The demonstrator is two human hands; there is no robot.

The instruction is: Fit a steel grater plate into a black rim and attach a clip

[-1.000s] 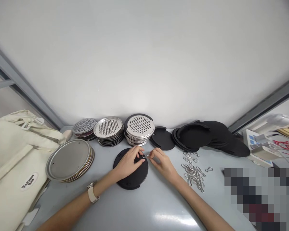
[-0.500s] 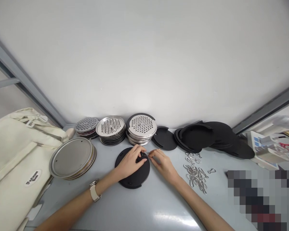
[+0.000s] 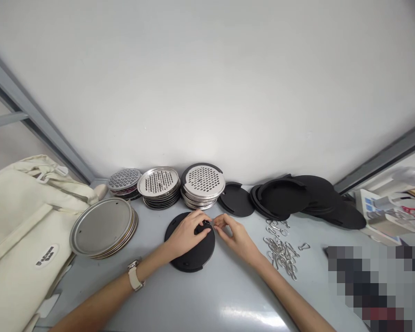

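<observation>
Grey tabletop (image 3: 180,304), pale wall (image 3: 193,92) behind; left hand (image 3: 186,234) parted over black disc (image 3: 195,258), right hand (image 3: 237,236) pinching clip (image 3: 210,222) (thin wire)

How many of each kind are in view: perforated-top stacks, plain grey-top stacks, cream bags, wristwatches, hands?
Perforated-top stacks: 3
Plain grey-top stack: 1
Cream bag: 1
Wristwatch: 1
Hands: 2
Total: 8

A plain off-white wall (image 3: 207,92) rises behind a glossy grey tabletop (image 3: 180,304) reflecting light, flanked by grey metal posts (image 3: 46,124).
</observation>
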